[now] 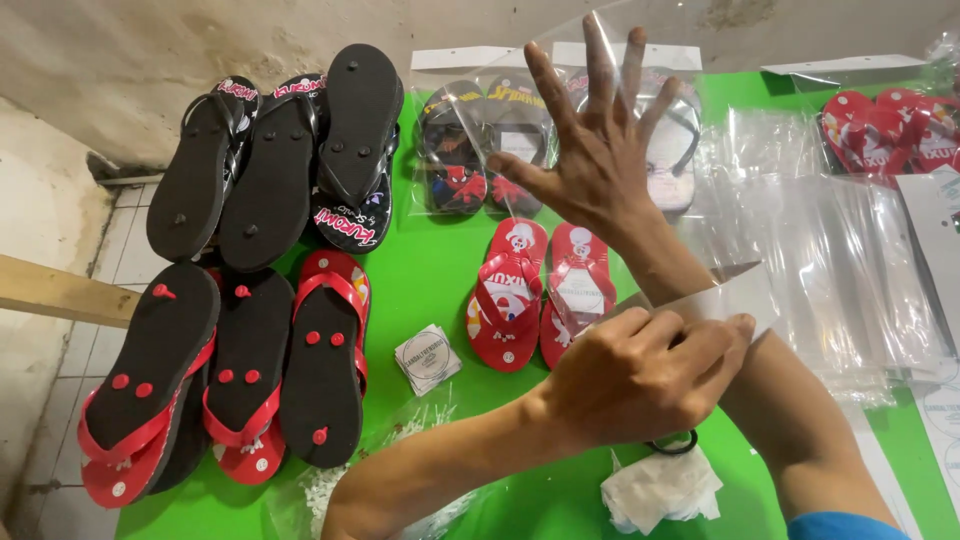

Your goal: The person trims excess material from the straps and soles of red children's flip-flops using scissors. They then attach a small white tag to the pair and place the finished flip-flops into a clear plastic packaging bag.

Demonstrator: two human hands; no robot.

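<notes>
The right hand [598, 150], fingers spread wide, seems to be inside a clear plastic bag [640, 120]; the left hand [640, 375] pinches the bag's card edge above the green desk [430, 290].

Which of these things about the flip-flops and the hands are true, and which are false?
1. The right hand is spread open inside a clear plastic bag. True.
2. The left hand is holding a red flip-flop. False: it grips the edge of the clear bag near the right wrist.
3. A pair of red flip-flops lies on the green table under the arms. True.
4. The table is blue. False: it is green.
5. Black-soled flip-flops are stacked on the left side. True.
</notes>
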